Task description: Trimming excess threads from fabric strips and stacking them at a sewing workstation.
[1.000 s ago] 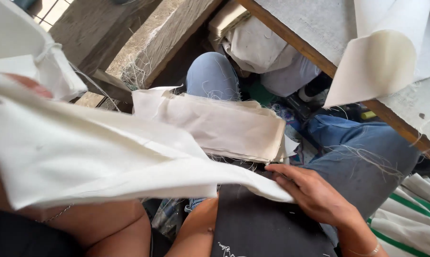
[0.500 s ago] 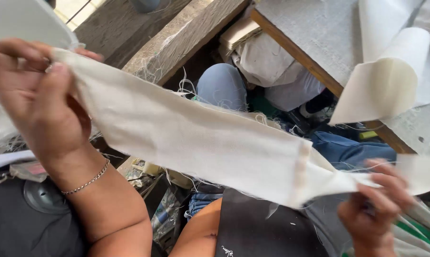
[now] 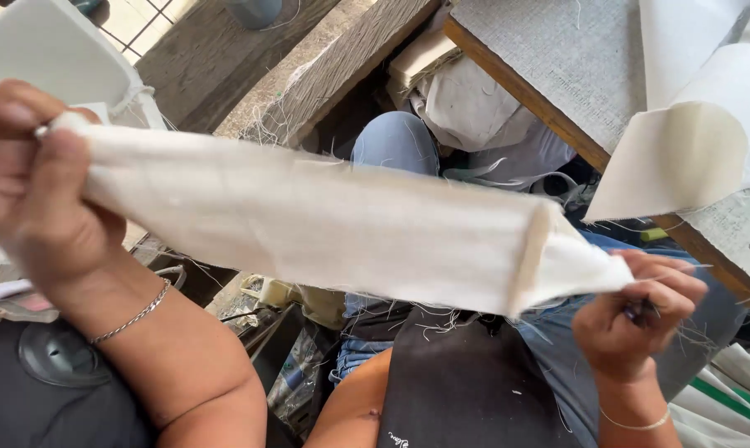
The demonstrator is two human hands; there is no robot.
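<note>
1. Head view — my left hand (image 3: 39, 199) pinches one end of the cloth strip (image 3: 325, 228), fingers clamped.
2. My right hand (image 3: 632, 319) grips the folded other end — strip stretched taut above my lap, beside the table (image 3: 549, 91).

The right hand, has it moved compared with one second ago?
Yes. The right hand has gone from flat on the dark apron to the cloth strip, pinching its end, nearer the table edge.

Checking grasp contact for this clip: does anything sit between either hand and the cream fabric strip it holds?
Nothing visible does. The left hand pinches one end of the cream fabric strip directly, and the right hand grips the other end bare, with a small dark object among its fingers that is too hidden to identify.
</note>
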